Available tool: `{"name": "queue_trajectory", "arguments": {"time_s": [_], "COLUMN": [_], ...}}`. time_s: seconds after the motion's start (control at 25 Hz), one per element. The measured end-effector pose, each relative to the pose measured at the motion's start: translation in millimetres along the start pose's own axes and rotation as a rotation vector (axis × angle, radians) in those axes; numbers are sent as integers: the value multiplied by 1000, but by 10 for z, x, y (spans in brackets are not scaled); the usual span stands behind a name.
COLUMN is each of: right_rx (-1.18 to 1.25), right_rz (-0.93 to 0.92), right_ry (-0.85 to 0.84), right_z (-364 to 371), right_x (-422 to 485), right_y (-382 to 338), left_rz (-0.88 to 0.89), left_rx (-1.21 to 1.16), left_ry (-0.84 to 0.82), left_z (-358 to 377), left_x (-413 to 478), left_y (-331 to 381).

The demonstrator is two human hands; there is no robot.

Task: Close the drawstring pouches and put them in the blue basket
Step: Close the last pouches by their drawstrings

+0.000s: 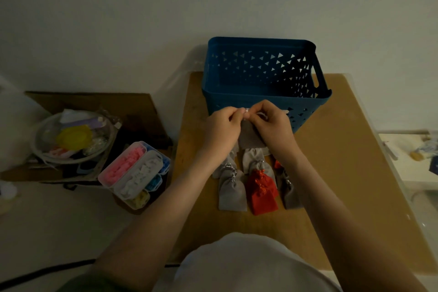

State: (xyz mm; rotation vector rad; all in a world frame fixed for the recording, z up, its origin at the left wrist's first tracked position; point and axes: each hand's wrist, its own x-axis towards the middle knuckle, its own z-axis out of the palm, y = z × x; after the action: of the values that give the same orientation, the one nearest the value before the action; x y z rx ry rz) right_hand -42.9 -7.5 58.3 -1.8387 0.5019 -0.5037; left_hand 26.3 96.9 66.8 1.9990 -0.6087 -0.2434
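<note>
Head view: a brown, matte board worktop [331, 149] carries one blue basket [237, 92] at its far edge. The basket is rectangular moulded plastic with rounded corners, triangle cut-outs in its walls and a slot handle on its right end.

Left of the worktop lies a flattened cardboard sheet [132, 106] holding one round clear bowl [47, 147] of mixed odds and ends, a yellow disc among them. Beside it is one clear plastic organiser [135, 178] with long compartments of pink, white, blue and yellow pieces.

Soft fabric pouches lie overlapping near the worktop's middle. There are at least five grey pouches [231, 194] and two, perhaps three, red pouches [262, 197].

One more grey pouch [248, 137] hangs just before the basket's near wall. The left hand [220, 130] and right hand [272, 125] both pinch its gathered top.
</note>
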Motion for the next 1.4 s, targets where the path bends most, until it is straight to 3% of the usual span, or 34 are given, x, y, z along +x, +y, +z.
{"name": "queue_trajectory", "arguments": {"time_s": [0.32, 0.44, 0.72, 0.84, 1.0, 1.08, 1.2, 1.28, 1.4], "right_rx": [-180, -207, -277, -316, -515, -626, -571, -411, -154], "right_rz": [-216, -255, -250, -233, -351, -301, -132, 33, 211], "right_ry": [-42, 10, 12, -31, -105, -128, -143, -135, -148], "right_z": [-31, -26, -86, -63, -98, -140, -150, -172, -254], "right_x": [64, 54, 81, 69, 106, 111, 94, 113, 133], "right_y": [9, 27, 33, 43, 109, 170, 178, 135, 32], "left_rz": [-67, -32, 34, -72, -265, -356, -370, -333, -333], "left_rx": [-131, -38, -58, -216, -536, -755, -996, -970, -731], "left_ry": [-266, -342, -233, -199, -74, -62, -219, -327, -359], "left_z": [-156, -168, -52, 11, 14, -63, -128, -145, -182], "left_x": [83, 83, 93, 65, 9, 62, 123, 123, 120], "left_y": [-60, -39, -108, -149, -140, -90, -39, -38, -5]}}
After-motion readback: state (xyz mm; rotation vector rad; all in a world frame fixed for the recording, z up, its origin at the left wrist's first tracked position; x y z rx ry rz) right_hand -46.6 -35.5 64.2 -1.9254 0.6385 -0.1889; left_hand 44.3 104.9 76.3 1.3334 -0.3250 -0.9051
